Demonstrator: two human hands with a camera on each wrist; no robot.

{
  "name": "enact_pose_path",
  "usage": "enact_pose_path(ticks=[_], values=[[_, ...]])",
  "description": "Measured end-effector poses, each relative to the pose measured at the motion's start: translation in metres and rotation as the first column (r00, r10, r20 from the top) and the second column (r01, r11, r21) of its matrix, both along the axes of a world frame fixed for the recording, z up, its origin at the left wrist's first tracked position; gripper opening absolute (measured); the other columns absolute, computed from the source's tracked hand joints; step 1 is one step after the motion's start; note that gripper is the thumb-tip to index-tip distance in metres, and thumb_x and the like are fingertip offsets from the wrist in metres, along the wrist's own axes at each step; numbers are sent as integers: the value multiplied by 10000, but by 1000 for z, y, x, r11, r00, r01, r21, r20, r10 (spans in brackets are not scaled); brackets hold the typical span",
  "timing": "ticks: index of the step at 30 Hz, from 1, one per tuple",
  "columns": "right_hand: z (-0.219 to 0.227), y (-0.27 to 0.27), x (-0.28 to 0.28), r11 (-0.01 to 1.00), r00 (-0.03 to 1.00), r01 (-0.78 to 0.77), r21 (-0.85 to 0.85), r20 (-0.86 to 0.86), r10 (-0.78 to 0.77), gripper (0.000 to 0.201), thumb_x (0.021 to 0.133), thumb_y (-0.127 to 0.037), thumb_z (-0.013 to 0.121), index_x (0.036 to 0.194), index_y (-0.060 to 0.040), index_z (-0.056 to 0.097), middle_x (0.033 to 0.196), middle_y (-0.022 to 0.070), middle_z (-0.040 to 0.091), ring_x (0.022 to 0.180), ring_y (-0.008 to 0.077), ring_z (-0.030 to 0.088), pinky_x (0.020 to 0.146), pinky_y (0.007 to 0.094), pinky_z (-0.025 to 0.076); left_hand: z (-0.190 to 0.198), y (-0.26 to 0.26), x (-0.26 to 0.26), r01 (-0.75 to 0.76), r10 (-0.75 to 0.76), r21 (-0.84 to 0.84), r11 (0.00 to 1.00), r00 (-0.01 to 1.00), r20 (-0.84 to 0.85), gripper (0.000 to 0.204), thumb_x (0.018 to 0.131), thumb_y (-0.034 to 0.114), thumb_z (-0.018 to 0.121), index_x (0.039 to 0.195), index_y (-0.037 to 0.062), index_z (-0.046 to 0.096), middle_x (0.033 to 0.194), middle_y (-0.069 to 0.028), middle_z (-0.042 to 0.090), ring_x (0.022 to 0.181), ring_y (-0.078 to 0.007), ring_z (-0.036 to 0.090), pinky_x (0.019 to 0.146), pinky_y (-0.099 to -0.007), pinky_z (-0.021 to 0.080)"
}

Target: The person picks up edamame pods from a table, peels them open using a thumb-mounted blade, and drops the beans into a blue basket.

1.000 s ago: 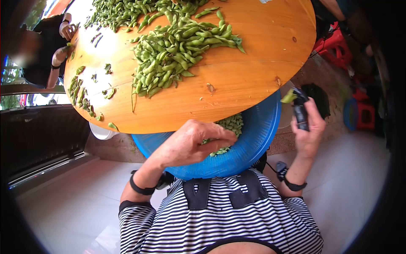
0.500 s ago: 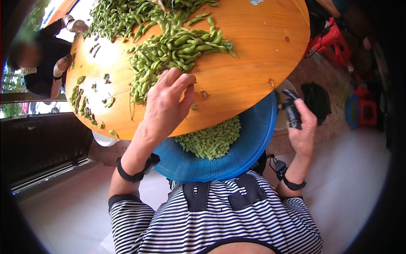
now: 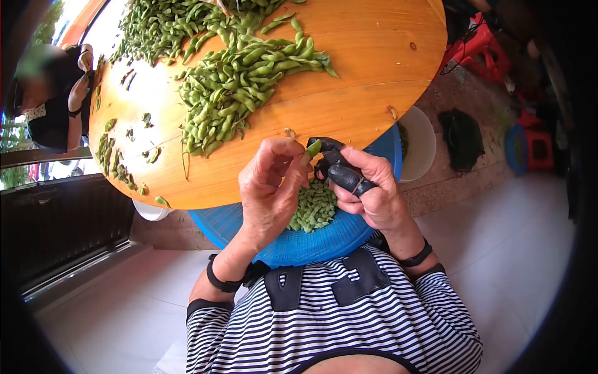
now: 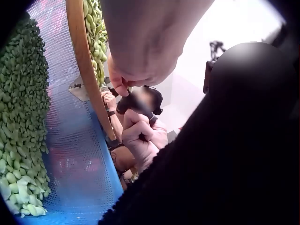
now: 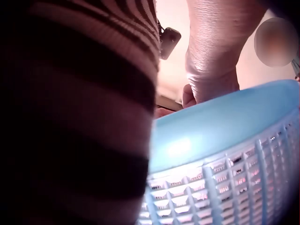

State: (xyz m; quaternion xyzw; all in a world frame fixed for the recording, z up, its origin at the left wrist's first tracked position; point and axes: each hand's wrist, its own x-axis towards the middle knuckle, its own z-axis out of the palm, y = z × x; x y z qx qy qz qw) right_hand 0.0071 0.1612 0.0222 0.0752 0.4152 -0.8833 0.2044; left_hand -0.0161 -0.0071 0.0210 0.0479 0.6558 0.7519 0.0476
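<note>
My left hand pinches a green soybean pod between thumb and curled fingers. Right against it is my right hand, with black coverings on its thumb and forefinger. The forefinger's covered tip overlaps the pod, and the hand's other fingers are curled. Both hands are above the blue basket, partly hiding the shelled beans inside. Shelled beans also fill one side of the left wrist view. A pile of unshelled pods lies on the wooden table.
The round table overhangs the basket. A pale bucket stands on the floor to the right, near a dark heap and red stools. Another person works at the table's left side, near scattered pods.
My left hand went from over the basket to the pod pile, then back with a pod. My right hand came inward from the right; the pod seen in it earlier was gone half a second ago.
</note>
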Motion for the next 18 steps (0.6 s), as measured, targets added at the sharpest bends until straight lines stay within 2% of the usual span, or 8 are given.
enact_pose_path(ticks=[1,3,7,9,10,15,16,18], values=[[0,0,0,1000,1000,0,1,1,0,287,873,27,372,1061,41,587,611,-25,451,485,26,364,434,185,329,-2,-1,0,0,0,1,1000,1000,1,88,897,-68,574,956,-6,552,806,-39,587,710,-99,590,612,-225,500],[-1,0,1,998,1000,-2,65,-14,3,290,849,31,378,1045,46,592,614,-25,453,484,24,363,427,186,319,-9,-4,-1,17,-68,-239,971,976,-205,109,879,-99,565,932,-4,558,825,-23,582,712,-93,587,631,-224,503],[-10,3,0,993,998,3,118,-63,5,310,815,25,382,1032,45,601,616,-23,459,489,25,367,426,186,311,-8,-7,0,-15,-120,-376,927,935,-332,112,864,-108,572,915,-9,561,833,-15,587,713,-85,583,649,-218,502],[-17,8,-2,989,983,-66,133,-162,88,342,792,16,385,1050,50,607,622,-16,472,489,27,359,425,182,303,-2,-8,3,97,-98,-84,992,995,-14,111,866,-95,591,922,-6,556,807,-24,594,686,-87,573,609,-209,480],[-19,9,-2,989,983,-65,134,-161,87,342,792,16,385,1050,50,607,622,-16,472,489,27,359,425,182,303,-2,-9,2,98,-99,-84,992,995,-12,111,866,-95,591,922,-6,556,807,-24,594,686,-87,573,609,-209,480],[-24,8,3,975,996,-25,-219,73,42,349,787,14,388,1047,59,617,668,-6,499,498,27,344,423,176,285,-1,-13,-7,119,-266,409,905,909,322,108,889,5,625,953,25,540,796,-82,638,643,-113,600,502,-195,425],[-25,9,3,975,996,-22,-219,74,40,349,787,14,388,1047,59,617,668,-6,499,498,27,344,423,176,285,-2,-14,-8,93,-350,537,838,847,400,109,895,20,621,963,33,537,805,-89,647,644,-122,612,490,-196,423],[-24,10,3,976,995,-38,-215,80,57,324,797,24,406,1036,49,623,748,6,527,529,19,360,414,180,276,-2,-13,-8,80,-374,567,820,825,423,123,889,16,628,967,33,534,812,-87,649,642,-122,612,484,-195,419]])
